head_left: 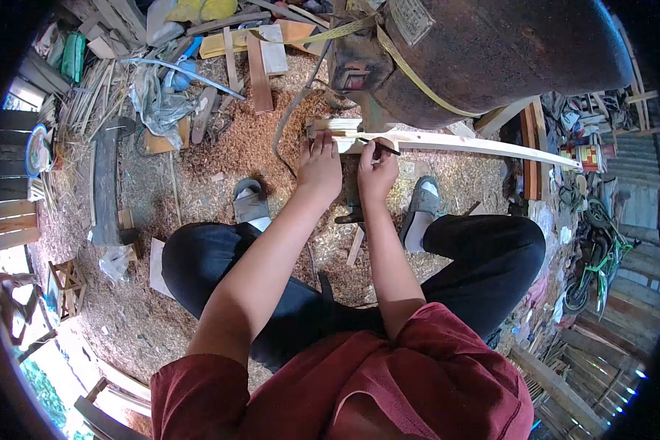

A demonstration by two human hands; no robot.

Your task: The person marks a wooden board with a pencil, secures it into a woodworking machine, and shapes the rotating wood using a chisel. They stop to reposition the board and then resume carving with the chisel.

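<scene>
A long pale wooden strip (484, 145) runs from the work spot in front of me out to the right. My left hand (320, 167) lies with its fingers stretched out over the near end of the wood, touching a thin small piece of wood (345, 135) there. Its fingertips are partly hard to separate from the wood. In my right hand (378, 176), closed fingers pinch a dark pencil (389, 147), slanted over the strip beside the left hand. Short pale wood blocks (335, 124) sit just beyond my left fingertips.
A large rusty metal body (484, 59) with a yellow strap looms above the strip. Wood shavings (253, 147) cover the ground, and a cable (284, 121) curves down past my left hand. Boards (259, 73) lie ahead; a dark beam (106, 180) is at left, a green motorbike (600, 268) at right.
</scene>
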